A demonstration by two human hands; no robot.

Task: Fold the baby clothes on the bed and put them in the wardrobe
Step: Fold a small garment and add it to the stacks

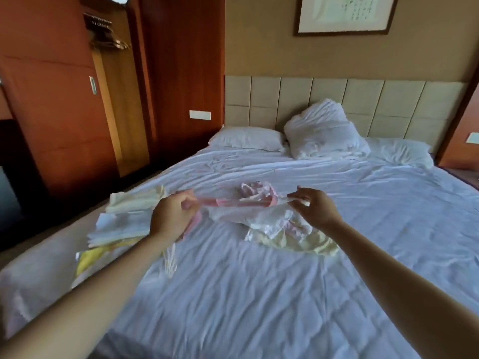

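Baby garment [220, 203], pink & white, is stretched btwn my left hand [172, 216] & right hand [313, 207] just above the bed [259, 294], fingers [298, 197] pinching its top edge; it looks light, soft & floppy, so corners/seams seem the best hold.

White bed [259, 294]: pillows [246, 138] at head, folded stack [121, 224] left, loose clothes [293, 234] centre

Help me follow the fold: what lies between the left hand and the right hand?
In the head view, a pink-and-white baby garment stretches between the left hand and right hand, each pinching one end above the bed.
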